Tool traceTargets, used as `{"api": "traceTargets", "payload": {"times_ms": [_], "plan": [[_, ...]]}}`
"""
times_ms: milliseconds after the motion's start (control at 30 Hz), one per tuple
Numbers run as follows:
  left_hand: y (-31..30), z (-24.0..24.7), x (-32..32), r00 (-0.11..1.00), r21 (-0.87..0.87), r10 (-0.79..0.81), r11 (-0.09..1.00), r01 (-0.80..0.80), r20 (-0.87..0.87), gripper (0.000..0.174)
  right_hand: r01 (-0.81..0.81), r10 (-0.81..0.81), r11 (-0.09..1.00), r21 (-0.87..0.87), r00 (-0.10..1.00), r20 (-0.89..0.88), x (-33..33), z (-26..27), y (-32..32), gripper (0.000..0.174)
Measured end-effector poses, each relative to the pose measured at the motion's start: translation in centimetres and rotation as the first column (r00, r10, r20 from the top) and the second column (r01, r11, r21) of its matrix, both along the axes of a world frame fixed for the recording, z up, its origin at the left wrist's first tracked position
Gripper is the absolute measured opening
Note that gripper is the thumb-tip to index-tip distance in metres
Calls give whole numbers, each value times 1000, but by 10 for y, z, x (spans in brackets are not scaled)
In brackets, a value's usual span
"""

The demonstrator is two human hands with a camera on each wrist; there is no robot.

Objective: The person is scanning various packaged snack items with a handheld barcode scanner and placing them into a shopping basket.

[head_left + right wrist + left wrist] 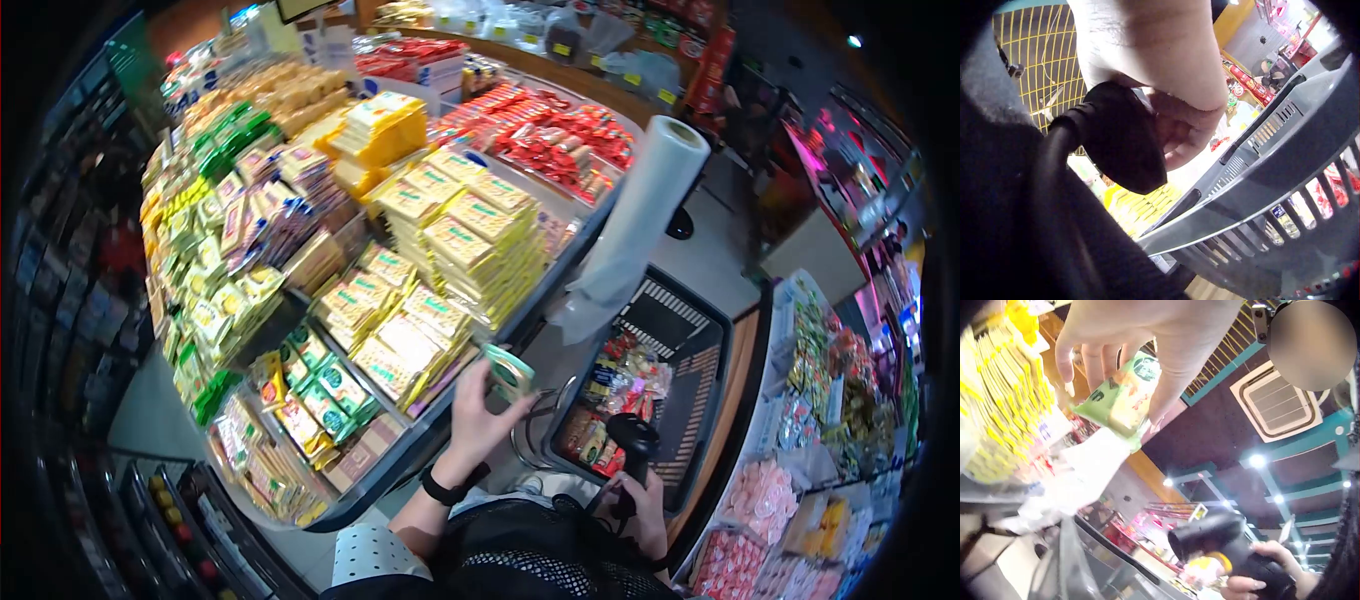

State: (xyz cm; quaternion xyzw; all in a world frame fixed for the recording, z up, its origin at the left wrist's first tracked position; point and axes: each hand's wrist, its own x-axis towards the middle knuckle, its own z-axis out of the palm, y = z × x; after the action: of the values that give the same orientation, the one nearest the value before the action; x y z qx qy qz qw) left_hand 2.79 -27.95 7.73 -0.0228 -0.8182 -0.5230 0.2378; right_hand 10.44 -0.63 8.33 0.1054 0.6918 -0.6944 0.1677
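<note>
My left hand [478, 418] pinches a small green snack packet [510, 370] between thumb and fingers, beside the edge of the display of packaged snacks. In the left wrist view the green packet [1124, 403] hangs from the fingertips, with dark print and a picture on its front. A black handheld barcode scanner [634, 442] is gripped in my right hand [648, 508], over the near side of the grey shopping basket [715, 325]. The right wrist view shows the scanner's handle [1124, 140] and cable close up, with the fingers partly hidden behind it.
Stacked yellow packets [465, 225] fill the display bin left of my hands. A big plastic bag roll [650, 185] stands at the display's corner. Several mixed snack packets [640, 375] lie inside the basket. More packaged goods [765, 500] are on the right.
</note>
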Motion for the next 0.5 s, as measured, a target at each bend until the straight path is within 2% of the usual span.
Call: {"api": "traceTargets", "payload": {"times_ms": [67, 100, 133, 233, 267, 333, 367, 433, 467, 500], "plan": [[-38, 1, 11, 942, 107, 337, 936, -335, 8, 61, 124, -122, 991, 54, 992, -32, -2, -2, -6, 12], [-50, 2, 15, 906, -51, 418, 905, -421, -64, 61, 117, -110, 988, 100, 991, -80, -1, -11, 1, 12], [-63, 2, 21, 859, -204, 491, 834, -512, -147, 61, 198, -201, 978, -62, 979, -41, 1, -2, 5, 9], [-110, -6, 35, 721, -355, 686, 652, -670, -101, 61, 209, -209, 978, -7, 974, -83, 4, -28, 13, 12], [-121, -8, 37, 665, -352, 747, 625, -697, 11, 62, 242, -239, 970, 39, 968, -71, 7, -32, 14, 13], [-145, -19, 42, 592, -424, 801, 567, -706, 86, 64, 280, -276, 956, 82, 959, -59, 10, -36, 18, 14], [-153, -25, 46, 598, -426, 797, 571, -701, 84, 64, 291, -286, 948, 128, 956, -59, 10, -37, 21, 13], [-165, -37, 53, 447, -592, 846, 526, -611, 291, 65, 308, -303, 936, 172, 951, -57, 9, -42, 28, 13], [-170, -48, 53, 446, -659, 869, 465, -591, 214, 62, 316, -311, 934, 166, 949, -56, 9, -43, 32, 13], [-170, -42, 50, 385, -685, 866, 492, -537, 320, 61, 327, -322, 931, 163, 945, -56, 10, -43, 38, 12]]}}
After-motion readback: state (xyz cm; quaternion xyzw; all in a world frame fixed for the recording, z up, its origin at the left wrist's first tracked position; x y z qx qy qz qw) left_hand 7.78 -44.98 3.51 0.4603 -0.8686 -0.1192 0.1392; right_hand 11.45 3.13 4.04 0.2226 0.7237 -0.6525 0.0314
